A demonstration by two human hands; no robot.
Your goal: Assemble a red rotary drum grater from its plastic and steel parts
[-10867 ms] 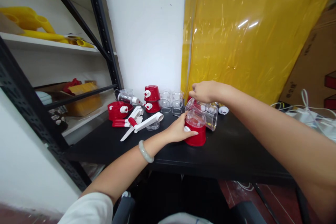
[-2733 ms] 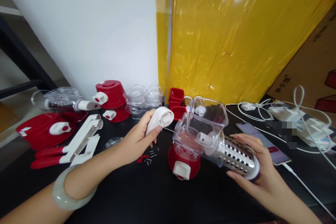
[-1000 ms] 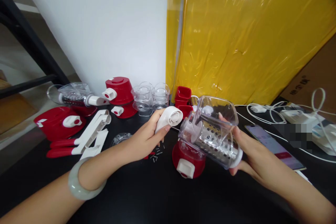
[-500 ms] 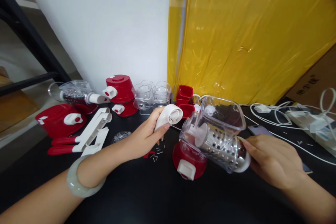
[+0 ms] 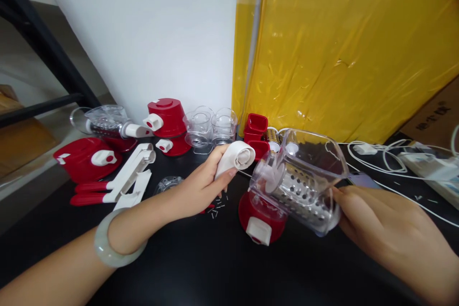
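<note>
A rotary grater stands on the black table (image 5: 201, 267): red base (image 5: 261, 217) with a white tab, clear plastic housing (image 5: 304, 172) on top. A perforated metal drum (image 5: 304, 196) sits inside the housing, its white end cap facing right. My right hand (image 5: 380, 229) is closed around that end of the drum and housing. My left hand (image 5: 199, 186), a pale bangle on its wrist, grips a white crank handle (image 5: 234, 160) just left of the housing's open end, apart from it.
Further grater parts lie at the back left: red bases (image 5: 167, 117), clear cups (image 5: 211, 126), white and red handles (image 5: 118, 184), a drum in a clear housing (image 5: 103, 124). Small white pins (image 5: 217, 205) are scattered by my left hand. Cables (image 5: 380, 153) and yellow sheeting (image 5: 340, 48) are on the right.
The drum has slid fully into the clear housing, pushed in by my right hand. My left hand has kept the white handle almost still.
</note>
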